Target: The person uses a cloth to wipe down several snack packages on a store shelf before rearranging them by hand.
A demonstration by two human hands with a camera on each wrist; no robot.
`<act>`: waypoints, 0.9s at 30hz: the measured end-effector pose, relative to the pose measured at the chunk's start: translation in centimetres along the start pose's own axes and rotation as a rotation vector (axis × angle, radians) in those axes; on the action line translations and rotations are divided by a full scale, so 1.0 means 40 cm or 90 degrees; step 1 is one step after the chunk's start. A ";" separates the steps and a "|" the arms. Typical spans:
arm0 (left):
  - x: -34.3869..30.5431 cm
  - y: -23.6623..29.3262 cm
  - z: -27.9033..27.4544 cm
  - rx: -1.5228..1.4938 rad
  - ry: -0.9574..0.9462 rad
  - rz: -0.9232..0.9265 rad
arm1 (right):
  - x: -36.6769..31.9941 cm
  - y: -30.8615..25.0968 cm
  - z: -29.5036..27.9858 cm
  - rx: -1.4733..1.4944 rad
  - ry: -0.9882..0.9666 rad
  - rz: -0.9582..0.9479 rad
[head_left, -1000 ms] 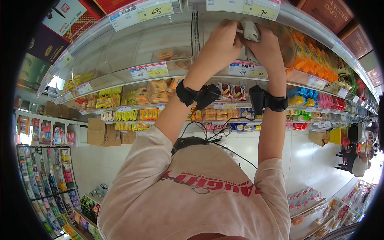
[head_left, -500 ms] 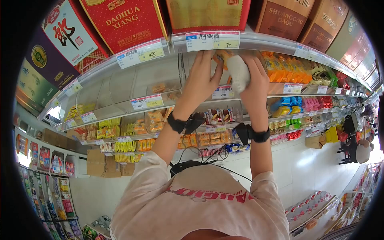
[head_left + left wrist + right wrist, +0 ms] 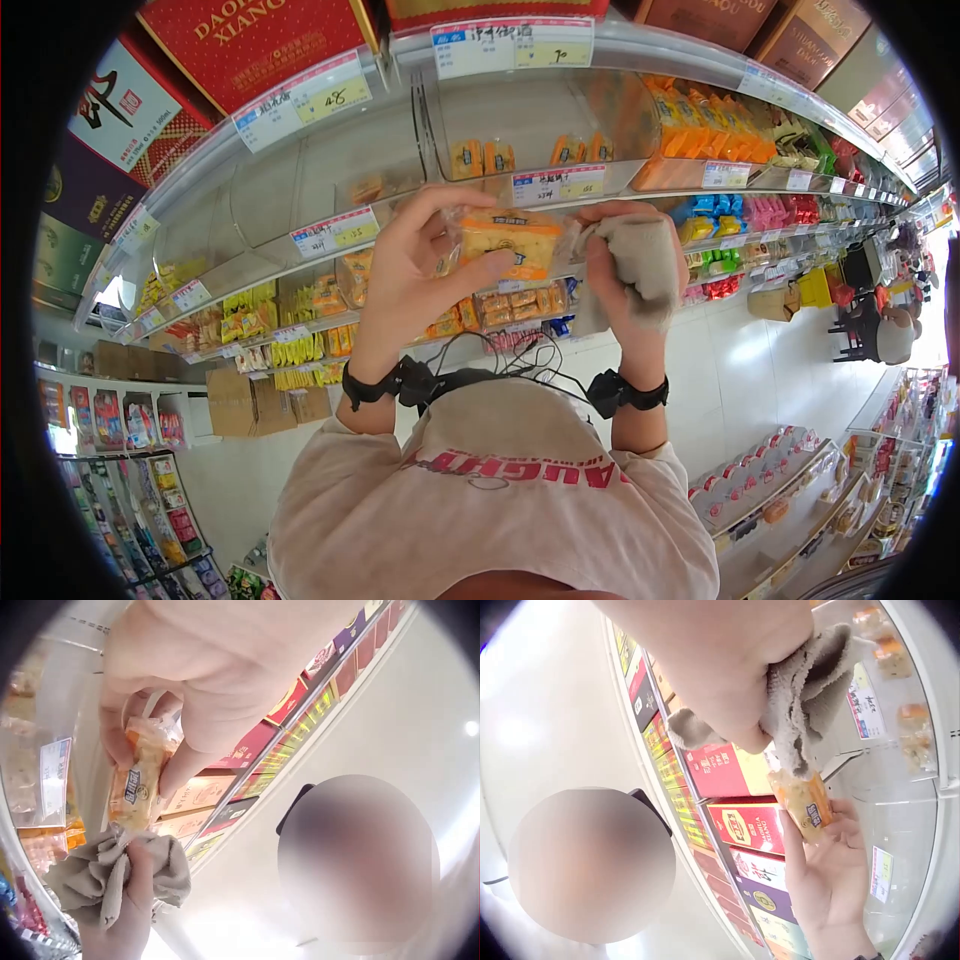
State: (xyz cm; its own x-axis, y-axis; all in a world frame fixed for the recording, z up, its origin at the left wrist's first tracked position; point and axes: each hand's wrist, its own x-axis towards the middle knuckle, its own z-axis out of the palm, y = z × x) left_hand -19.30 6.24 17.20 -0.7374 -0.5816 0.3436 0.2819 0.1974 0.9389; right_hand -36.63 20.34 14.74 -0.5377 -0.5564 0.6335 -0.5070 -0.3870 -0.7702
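In the head view my left hand holds a clear-wrapped snack packet with orange and yellow printing, thumb across its front. The same packet shows between fingers and thumb in the left wrist view. My right hand grips a crumpled grey cloth with a dark smudge. Up against the packet's end lies the cloth. Behind the hands, several similar packets stand in a clear shelf compartment, above a price tag.
Orange packets fill the neighbouring compartment on the right. Large red liquor boxes line the shelf above, behind a tagged edge. Lower shelves hold more wrapped snacks. Cardboard boxes stand on the floor at left.
Both hands have come out of the shelf compartment, down toward the body. The left hand now holds the snack packet in plain view, and the right hand still carries the cloth.
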 end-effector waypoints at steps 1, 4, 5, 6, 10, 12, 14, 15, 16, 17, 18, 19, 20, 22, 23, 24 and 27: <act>-0.015 -0.012 -0.008 -0.014 0.021 -0.007 | -0.012 0.012 0.015 0.038 0.021 0.045; -0.053 -0.035 -0.026 -0.015 0.082 -0.012 | -0.038 -0.004 0.063 0.174 0.057 0.187; -0.063 -0.043 -0.030 -0.010 0.103 -0.011 | -0.048 -0.011 0.080 0.216 0.065 0.226; -0.075 -0.055 -0.035 0.001 0.100 -0.022 | -0.056 -0.014 0.097 0.258 0.073 0.266; -0.111 -0.079 -0.034 -0.031 0.069 -0.043 | -0.123 0.023 0.143 0.274 -0.031 0.355; -0.122 -0.085 -0.040 -0.026 0.086 -0.064 | -0.123 0.035 0.147 0.149 -0.097 0.350; -0.124 -0.094 -0.062 -0.074 0.075 -0.104 | -0.119 0.057 0.157 0.033 -0.117 0.230; -0.127 -0.099 -0.069 -0.099 0.071 -0.125 | -0.119 0.063 0.155 -0.002 -0.127 0.198; -0.128 -0.099 -0.069 -0.102 0.068 -0.130 | -0.120 0.069 0.156 -0.036 -0.137 0.166; -0.129 -0.095 -0.068 -0.104 0.064 -0.136 | -0.123 0.075 0.159 -0.059 -0.127 0.139; -0.130 -0.094 -0.066 -0.105 0.060 -0.141 | -0.122 0.072 0.160 -0.093 -0.137 0.112; -0.132 -0.097 -0.064 -0.103 0.066 -0.144 | -0.118 0.066 0.158 -0.125 -0.146 0.084; -0.133 -0.100 -0.060 -0.101 0.071 -0.147 | -0.117 0.062 0.155 -0.158 -0.155 0.055; -0.133 -0.100 -0.060 -0.118 0.065 -0.153 | -0.128 0.071 0.149 -0.139 -0.152 0.064; -0.134 -0.095 -0.063 -0.136 0.056 -0.158 | -0.130 0.075 0.147 -0.131 -0.150 0.067; -0.133 -0.091 -0.065 -0.154 0.046 -0.162 | -0.130 0.070 0.150 -0.049 -0.100 0.137; -0.129 -0.090 -0.060 -0.129 0.084 -0.094 | -0.146 0.065 0.168 0.163 0.018 0.275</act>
State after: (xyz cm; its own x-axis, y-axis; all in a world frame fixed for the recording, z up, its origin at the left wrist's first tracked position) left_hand -15.04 6.62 11.99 -0.6969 -0.6927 0.1860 0.3049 -0.0515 0.9510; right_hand -30.29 17.64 8.55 -0.6822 -0.6865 0.2517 -0.0537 -0.2963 -0.9536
